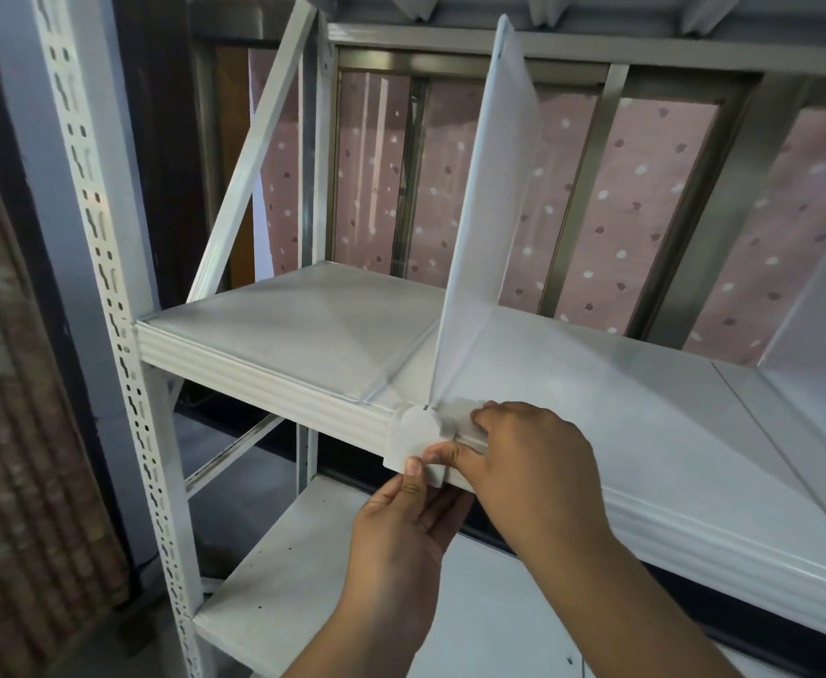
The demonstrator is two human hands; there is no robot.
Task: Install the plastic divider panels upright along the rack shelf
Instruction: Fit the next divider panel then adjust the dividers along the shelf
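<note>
A translucent white divider panel (486, 198) stands upright across the white rack shelf (274, 384), running from the front lip to the back. Its lower front corner sits in a white plastic clip (413, 435) hooked over the shelf's front edge. My left hand (401, 540) reaches up from below, its thumb pressed on the clip's lower face. My right hand (528, 472) comes from the right; its fingers pinch the clip and the shelf lip beside it. A second translucent panel (821, 286) stands at the far right, partly cut off.
A perforated white upright post (107, 286) frames the rack on the left. A lower shelf (274, 579) lies beneath my hands. Another shelf's underside (572, 46) is just above the panel's top. Behind the rack are metal window bars and a pink dotted curtain (635, 212).
</note>
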